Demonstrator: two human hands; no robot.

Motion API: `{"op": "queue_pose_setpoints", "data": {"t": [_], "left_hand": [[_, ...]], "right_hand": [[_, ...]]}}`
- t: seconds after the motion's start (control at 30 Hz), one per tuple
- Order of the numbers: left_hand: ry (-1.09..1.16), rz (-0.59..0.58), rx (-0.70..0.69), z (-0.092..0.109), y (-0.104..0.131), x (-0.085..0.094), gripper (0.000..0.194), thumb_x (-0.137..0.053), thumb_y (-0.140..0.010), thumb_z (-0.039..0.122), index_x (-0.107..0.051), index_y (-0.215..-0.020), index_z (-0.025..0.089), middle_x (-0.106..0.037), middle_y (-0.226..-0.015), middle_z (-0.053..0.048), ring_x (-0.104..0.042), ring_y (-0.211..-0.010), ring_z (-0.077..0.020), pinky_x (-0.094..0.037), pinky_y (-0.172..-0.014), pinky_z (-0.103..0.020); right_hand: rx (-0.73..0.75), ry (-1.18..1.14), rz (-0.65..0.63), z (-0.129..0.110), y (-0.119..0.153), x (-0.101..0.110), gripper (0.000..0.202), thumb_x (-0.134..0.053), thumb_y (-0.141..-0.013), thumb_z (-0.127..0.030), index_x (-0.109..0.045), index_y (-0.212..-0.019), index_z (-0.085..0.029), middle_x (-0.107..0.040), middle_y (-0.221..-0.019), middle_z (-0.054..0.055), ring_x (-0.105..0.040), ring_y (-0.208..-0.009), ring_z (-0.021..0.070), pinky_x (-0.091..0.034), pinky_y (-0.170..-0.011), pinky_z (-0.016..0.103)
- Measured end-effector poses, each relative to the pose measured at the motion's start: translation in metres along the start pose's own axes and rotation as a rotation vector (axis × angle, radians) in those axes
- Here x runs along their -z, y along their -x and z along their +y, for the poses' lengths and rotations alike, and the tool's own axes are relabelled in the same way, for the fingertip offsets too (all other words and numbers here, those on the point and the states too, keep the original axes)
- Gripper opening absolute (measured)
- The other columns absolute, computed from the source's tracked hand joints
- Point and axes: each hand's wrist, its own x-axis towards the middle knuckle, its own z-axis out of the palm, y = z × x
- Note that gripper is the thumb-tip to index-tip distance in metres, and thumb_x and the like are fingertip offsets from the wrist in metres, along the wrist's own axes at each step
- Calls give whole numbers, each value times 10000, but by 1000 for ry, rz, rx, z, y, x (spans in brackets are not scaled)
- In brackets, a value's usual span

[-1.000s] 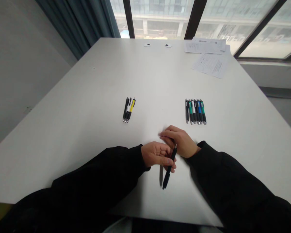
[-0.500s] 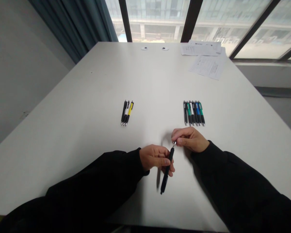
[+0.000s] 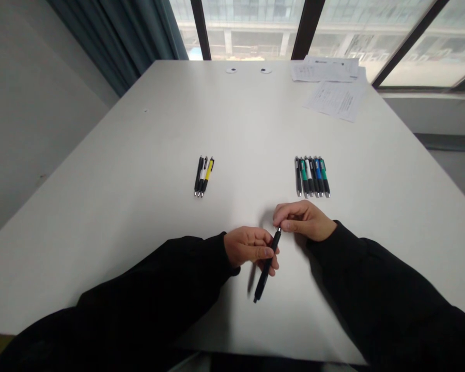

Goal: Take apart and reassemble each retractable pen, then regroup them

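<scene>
A black pen (image 3: 266, 271) is pinched between the thumb and fingers of my left hand (image 3: 251, 248), tilted with its silver end up toward the right. My right hand (image 3: 304, 219) is closed, thumb and fingertips gripping the small silver tip (image 3: 279, 228) at the pen's upper end. That tip meets the black barrel, though the fingers partly cover it. Beyond my right hand lies a row of several pens (image 3: 312, 177) in black, green, white and blue. Farther left, three pens (image 3: 204, 176), black, white and yellow, rest side by side.
All of this is on a large white table (image 3: 132, 170). Printed papers (image 3: 331, 98) overlap at its far right corner. Two small white oval pieces with dark spots (image 3: 231, 70) sit by the far edge. Behind are windows and a blue-grey curtain (image 3: 120, 41).
The gap between the silver tip and the black barrel has closed: the two now meet. Both hands keep their grips. The view has shifted slightly.
</scene>
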Motion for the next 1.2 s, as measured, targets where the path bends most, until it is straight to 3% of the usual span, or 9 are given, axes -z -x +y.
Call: {"op": "queue_pose_setpoints", "data": {"t": [0.3,0.63,0.83,0.97,1.07,1.13,1.2], "left_hand": [[-16,4,-32,-2,-2,5,390,-783,-725,388,-603,-896,87,-706,-744,-99,-703,-637,-189,-565,-632,-296],[-26,11,-2,-2,-2,6,401,-792,-712,395,-608,-893,88,-703,-729,-95,-700,-626,-187,-561,-625,-294],[-54,20,26,-2,-2,4,413,-790,-708,413,-612,-888,87,-702,-716,-88,-686,-591,-171,-543,-588,-275],[-76,-4,25,-1,-1,4,404,-776,-725,417,-618,-898,88,-700,-727,-84,-686,-601,-166,-544,-604,-278],[-61,-2,25,-1,-2,5,408,-778,-721,423,-619,-894,90,-700,-733,-82,-687,-615,-164,-545,-634,-285],[-45,10,22,-1,-2,5,418,-788,-708,425,-616,-887,89,-698,-728,-81,-686,-616,-165,-545,-642,-290],[-36,19,18,-1,-2,5,424,-794,-699,425,-612,-881,88,-698,-722,-86,-685,-613,-171,-544,-639,-296]], "right_hand": [[-29,-36,4,4,2,2,173,-729,-793,-303,-704,-840,-138,-584,-708,18,-485,-620,114,-366,-545,243],[-16,59,-43,-2,1,-1,213,-715,-804,-330,-679,-819,-120,-613,-737,37,-528,-668,132,-407,-615,266],[-28,285,-28,-5,1,-6,353,-681,-824,-403,-530,-625,-153,-448,-582,-37,-396,-551,93,-315,-518,239],[60,472,-71,-5,-1,-12,526,-524,-925,-439,-418,-488,-166,-372,-507,-43,-342,-488,81,-288,-500,249],[55,418,-49,-6,0,-14,492,-403,-968,-475,-576,-651,-142,-523,-627,15,-426,-555,107,-339,-536,255],[37,271,-23,-7,2,-11,357,-494,-931,-469,-628,-943,-138,-595,-827,53,-467,-639,123,-372,-574,257],[19,148,-32,-7,3,-8,333,-618,-863,-430,-606,-1035,-144,-591,-888,57,-480,-672,128,-384,-595,260]]}}
